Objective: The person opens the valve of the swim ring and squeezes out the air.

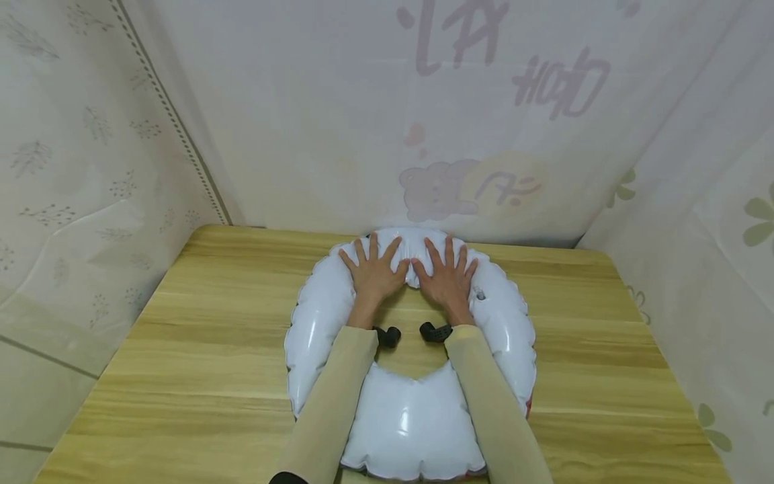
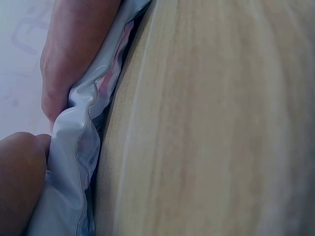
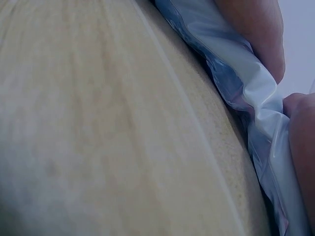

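Observation:
A white inflatable swim ring (image 1: 411, 430), puffed up with crimped seams, lies flat on the wooden table. My left hand (image 1: 375, 272) presses on the far part of the ring, left of its middle, fingers spread. Beside it my right hand (image 1: 446, 279) presses with spread fingers too, and the two thumbs nearly meet. A small valve (image 1: 480, 294) shows on the ring just right of the right hand. In the left wrist view the ring's inner edge (image 2: 74, 128) is creased under the hand. The right wrist view shows a similar crease in the ring (image 3: 263, 93).
The wooden table (image 1: 199, 349) reaches out on both sides of the ring. Behind it hangs a pale printed cloth (image 1: 314, 121), with patterned cloths at left and right. Black wrist cameras (image 1: 388, 337) stick out over the ring's hole.

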Motion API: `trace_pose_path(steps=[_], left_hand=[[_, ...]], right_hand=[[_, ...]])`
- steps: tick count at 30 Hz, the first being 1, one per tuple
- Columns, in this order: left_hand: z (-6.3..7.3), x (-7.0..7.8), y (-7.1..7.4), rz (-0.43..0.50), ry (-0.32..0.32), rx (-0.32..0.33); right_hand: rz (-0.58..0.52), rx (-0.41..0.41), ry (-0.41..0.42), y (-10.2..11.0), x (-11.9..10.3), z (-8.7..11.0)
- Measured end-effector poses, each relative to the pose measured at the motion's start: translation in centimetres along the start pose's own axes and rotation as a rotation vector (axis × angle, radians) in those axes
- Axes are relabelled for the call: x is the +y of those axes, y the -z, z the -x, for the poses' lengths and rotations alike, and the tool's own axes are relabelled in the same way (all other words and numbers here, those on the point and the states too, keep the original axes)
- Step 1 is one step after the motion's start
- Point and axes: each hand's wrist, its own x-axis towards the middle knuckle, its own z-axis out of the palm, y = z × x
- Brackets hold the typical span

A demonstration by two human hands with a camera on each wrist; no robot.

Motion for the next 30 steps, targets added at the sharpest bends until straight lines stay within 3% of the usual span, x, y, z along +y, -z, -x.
trace_pose_path(steps=[30], left_hand=[[-0.02, 0.10, -0.28, -0.022, 0.012, -0.031]], right_hand=[[0.031, -0.011, 0.000, 0.11, -0.22, 0.18]])
